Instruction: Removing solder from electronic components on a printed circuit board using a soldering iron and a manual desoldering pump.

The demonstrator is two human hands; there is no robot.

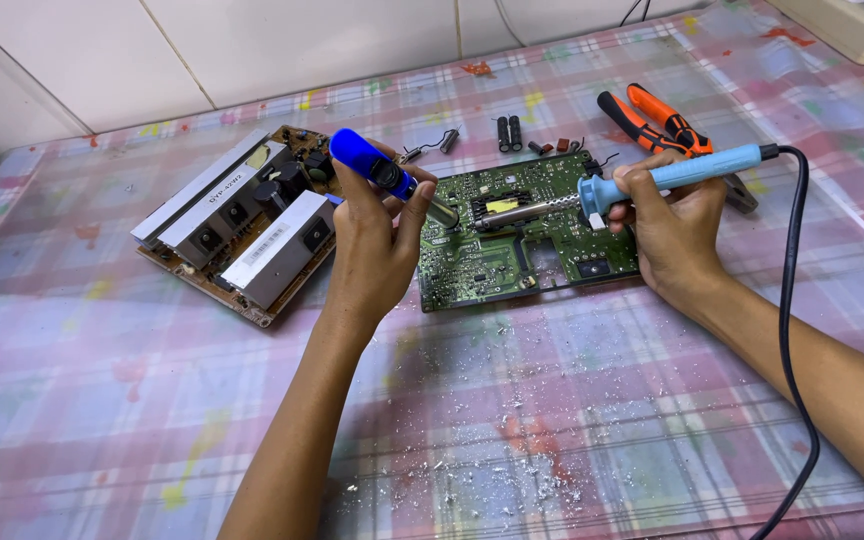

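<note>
Both grips are clamped on tools above the green circuit board (527, 235), which lies flat at mid-bench. Right hand (664, 225) is wrapped around the light-blue handle of a soldering iron (642, 182); its metal shaft points left, with the tip down on the board near a yellow patch. A black cord (787, 330) runs from the handle's far end down along the right forearm toward the near edge. Left hand (377, 250) is closed around a dark-blue desoldering pump (377, 168), held tilted, its nozzle end just beside the iron's tip over the board's left part.

Left of this board lies a second brown board (242, 225) carrying long silver heat sinks. Orange-and-black pliers (657, 122) rest at far right, beside the iron's handle. Two small black cylindrical parts (508, 132) sit beyond the green board. White and grey crumbs (492, 480) are scattered over the plaid-covered bench (102, 400) on the near side.
</note>
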